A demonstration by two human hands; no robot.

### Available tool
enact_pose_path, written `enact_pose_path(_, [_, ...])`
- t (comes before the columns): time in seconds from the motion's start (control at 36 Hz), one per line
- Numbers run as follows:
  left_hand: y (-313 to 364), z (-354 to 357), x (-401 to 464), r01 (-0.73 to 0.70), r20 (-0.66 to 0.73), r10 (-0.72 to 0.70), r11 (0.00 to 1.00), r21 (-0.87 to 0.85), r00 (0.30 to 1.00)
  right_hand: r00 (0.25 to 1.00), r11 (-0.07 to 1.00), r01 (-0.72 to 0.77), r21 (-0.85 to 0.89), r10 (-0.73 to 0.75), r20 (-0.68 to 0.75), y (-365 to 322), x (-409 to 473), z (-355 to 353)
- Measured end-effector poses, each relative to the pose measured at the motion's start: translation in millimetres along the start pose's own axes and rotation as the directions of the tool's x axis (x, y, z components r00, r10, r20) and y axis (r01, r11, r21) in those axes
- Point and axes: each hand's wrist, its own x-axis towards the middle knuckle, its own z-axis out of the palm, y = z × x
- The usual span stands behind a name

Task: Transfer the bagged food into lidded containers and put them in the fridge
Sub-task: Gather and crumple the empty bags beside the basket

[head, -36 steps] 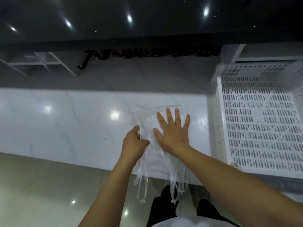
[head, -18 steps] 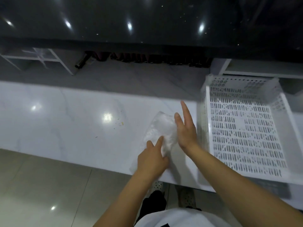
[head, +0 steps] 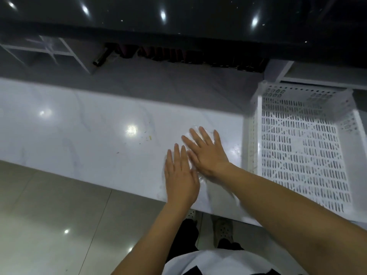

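Note:
A folded clear plastic bag (head: pixel 200 180) lies flat on the white marble counter (head: pixel 89 139) near its front edge. My left hand (head: pixel 179 175) rests palm down on the bag's near left part with fingers spread. Just beyond it, my right hand (head: pixel 206 151) presses flat on the bag's far part, fingers apart. Both hands cover most of the bag; only thin clear edges show around them. No food or lidded container is in view.
A white perforated plastic crate (head: pixel 256 135) stands on the counter just right of my hands. Small crumbs (head: pixel 148 137) lie left of the bag. A dark wall with a row of bottles (head: pixel 198 56) runs behind. Tiled floor lies below the counter edge.
The bag was spread out with its handles hanging over the edge, then gathered and folded. Now both hands lie flat on the smaller folded bag, closer to the crate.

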Motion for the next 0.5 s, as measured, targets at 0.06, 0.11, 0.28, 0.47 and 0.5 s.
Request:
enact_pose_path(0.06, [-7, 17, -9, -0.029, 0.071, 0.024, 0.996, 0.082, 0.997, 1.0, 0.999, 0.03, 0.012, -0.03, -0.003, 3, 2, 0])
enact_pose_path(0.11, [-13, 25, -16, -0.055, 0.082, 0.045, 0.991, 0.125, 0.996, 0.999, 0.998, 0.052, 0.018, -0.051, -0.014, 9, 6, -1])
enact_pose_path(0.28, [-15, 27, -22, -0.048, 0.111, 0.033, 0.99, 0.134, 0.993, 1.0, 1.0, 0.012, 0.009, -0.011, -0.021, 18, 23, -4])
enact_pose_path(0.47, [-23, 18, -44, -0.065, 0.171, 0.045, 0.992, 0.112, 0.984, 0.999, 1.0, -0.027, -0.005, 0.027, -0.034, 18, 30, -4])
enact_pose_path(0.5, [-24, 14, -47, -0.072, 0.195, 0.051, 0.992, 0.103, 0.979, 0.999, 1.0, -0.028, -0.005, 0.028, -0.037, 18, 31, -4])
